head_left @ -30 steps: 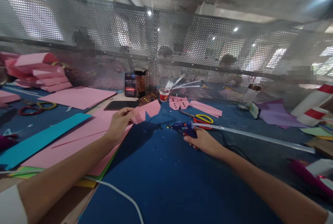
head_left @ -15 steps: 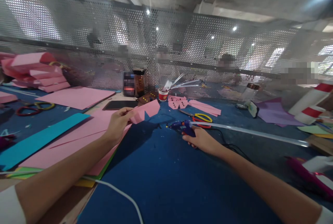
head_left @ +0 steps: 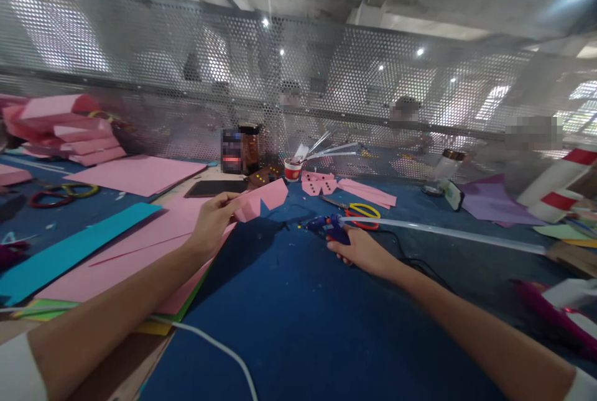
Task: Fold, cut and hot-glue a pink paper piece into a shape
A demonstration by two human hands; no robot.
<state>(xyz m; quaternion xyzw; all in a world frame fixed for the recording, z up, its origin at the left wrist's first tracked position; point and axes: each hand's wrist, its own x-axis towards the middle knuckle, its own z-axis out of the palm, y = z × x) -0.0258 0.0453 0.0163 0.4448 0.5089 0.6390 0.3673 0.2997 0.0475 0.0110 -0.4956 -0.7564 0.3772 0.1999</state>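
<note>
Between the fingers of my left hand [head_left: 215,221] is a folded pink paper piece [head_left: 268,198] with a notch cut in its lower edge, raised above the blue tabletop [head_left: 280,326]. My right hand [head_left: 357,247] is wrapped round the handle of a blue hot glue gun [head_left: 329,227]. Its nozzle points left, towards the paper but apart from it. A long clear glue stick [head_left: 443,235] sticks out of the gun's rear to the right. Just behind the gun lie scissors [head_left: 364,214] with red and yellow handles.
Pink sheets [head_left: 153,252] and a blue strip [head_left: 79,252] lie at left under and beside my left arm. A paper cup [head_left: 293,171] with glue sticks stands at the back near a pink dotted cutout [head_left: 319,183]. A white cable [head_left: 219,346] crosses the front.
The far end of the glue stick has shifted slightly left and up. My hands, the pink paper and the glue gun are almost where they were.
</note>
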